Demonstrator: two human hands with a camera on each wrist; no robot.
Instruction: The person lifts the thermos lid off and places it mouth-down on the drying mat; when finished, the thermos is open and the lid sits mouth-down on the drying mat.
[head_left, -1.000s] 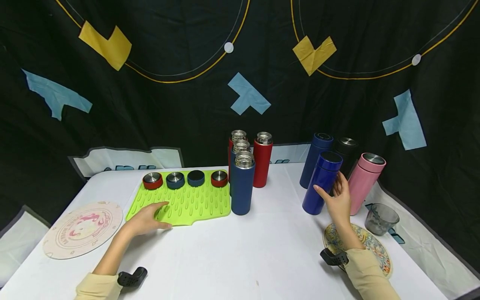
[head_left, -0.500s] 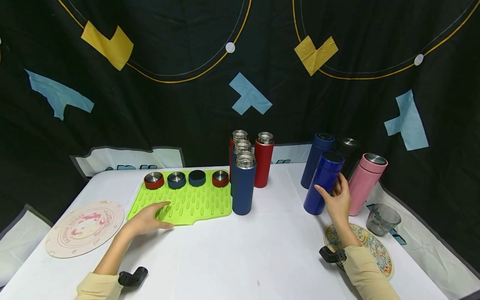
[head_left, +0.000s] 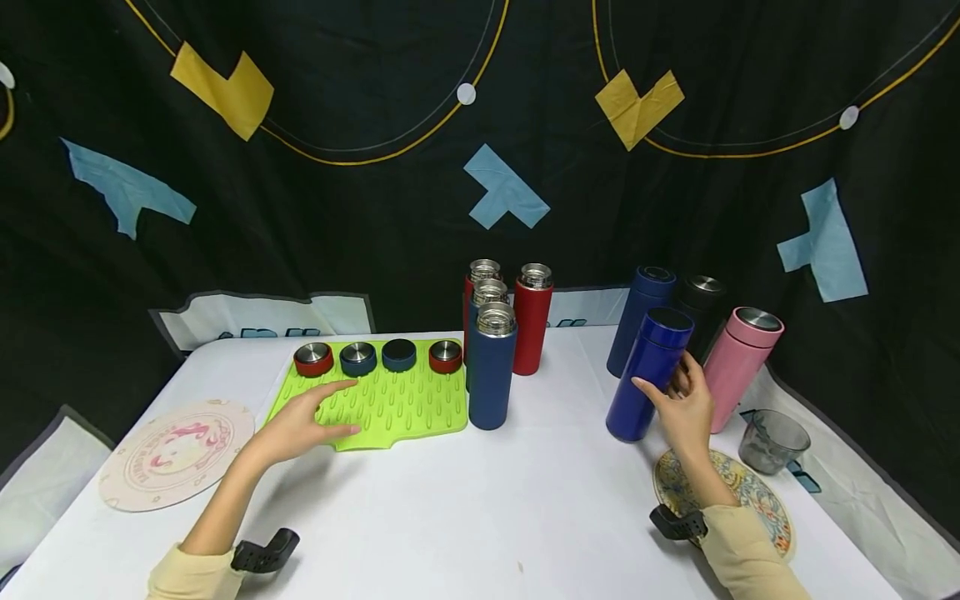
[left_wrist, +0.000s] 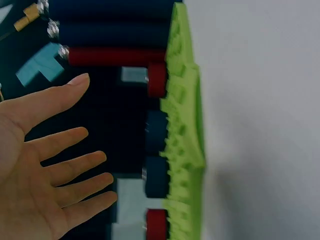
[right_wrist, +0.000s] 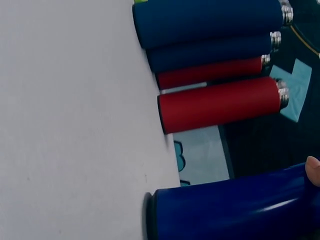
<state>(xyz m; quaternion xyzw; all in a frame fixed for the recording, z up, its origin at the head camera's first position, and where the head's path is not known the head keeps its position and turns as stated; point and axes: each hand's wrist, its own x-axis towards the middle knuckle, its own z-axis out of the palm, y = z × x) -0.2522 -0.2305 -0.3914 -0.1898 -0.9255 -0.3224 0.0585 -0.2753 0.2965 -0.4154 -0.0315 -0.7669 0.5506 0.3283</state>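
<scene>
My right hand (head_left: pixel 684 410) grips a glossy blue thermos (head_left: pixel 647 375) with its lid on, thumb on the left side and fingers behind on the right. In the right wrist view, the base of this thermos (right_wrist: pixel 230 207) is close over the white table, and only my thumb tip (right_wrist: pixel 313 170) shows. My left hand (head_left: pixel 298 425) is held in the air at the near left edge of a lime-green ridged mat (head_left: pixel 408 410). Its fingers (left_wrist: pixel 82 162) are spread and hold nothing. Along the mat's back sit a red lid (head_left: pixel 312 362), two blue lids (head_left: pixel 357 361) and another red lid (head_left: pixel 446 358).
Lidless blue bottles (head_left: pixel 491 379) and red bottles (head_left: pixel 532 329) stand beside the mat. Behind the held thermos are a dark blue (head_left: pixel 636 321), a black (head_left: pixel 700 304) and a pink thermos (head_left: pixel 738 367). A glass cup (head_left: pixel 772 442), a patterned plate (head_left: pixel 757 504) and a pink-print disc (head_left: pixel 176 457) flank the hands.
My left hand has risen from near the mat, its fingers still spread. The right hand has shifted the blue thermos slightly toward me. The head view has swung a little left.
</scene>
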